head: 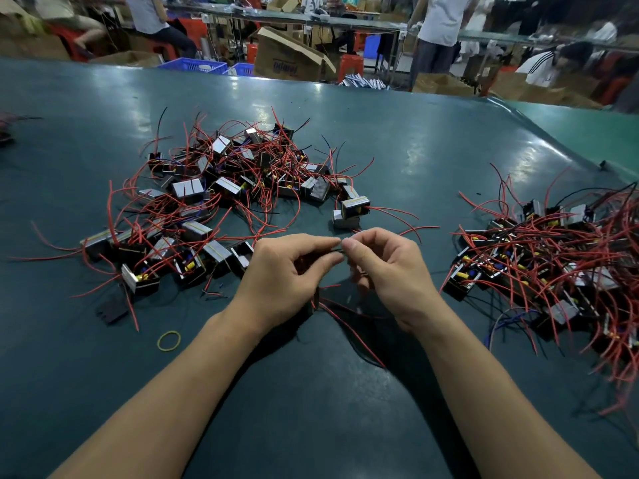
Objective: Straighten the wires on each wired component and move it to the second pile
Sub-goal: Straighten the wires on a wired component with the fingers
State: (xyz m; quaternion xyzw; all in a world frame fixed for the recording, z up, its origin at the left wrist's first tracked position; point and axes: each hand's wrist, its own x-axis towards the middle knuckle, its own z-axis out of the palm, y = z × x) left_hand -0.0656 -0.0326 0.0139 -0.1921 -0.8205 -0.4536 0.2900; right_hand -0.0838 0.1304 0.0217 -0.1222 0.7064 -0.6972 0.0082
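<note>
— Grip check: your left hand (283, 271) and right hand (387, 267) meet fingertip to fingertip at centre, both pinching a thin dark wire (337, 251) stretched between them.

— And the component itself?

— Mostly hidden under your palms; its dark body (315, 300) shows just below the left wrist, red leads (352, 331) trailing toward you across the tabletop (432, 150).

— Piles?

— Far-left pile (221, 198): tangled blocks, red wires curling every way. Right pile (553, 261): denser, near the tabletop's edge, well apart from the first.

— Strays?

— Yellow rubber band (169, 340) beside your left forearm; a black piece (111, 310) just above it.
</note>
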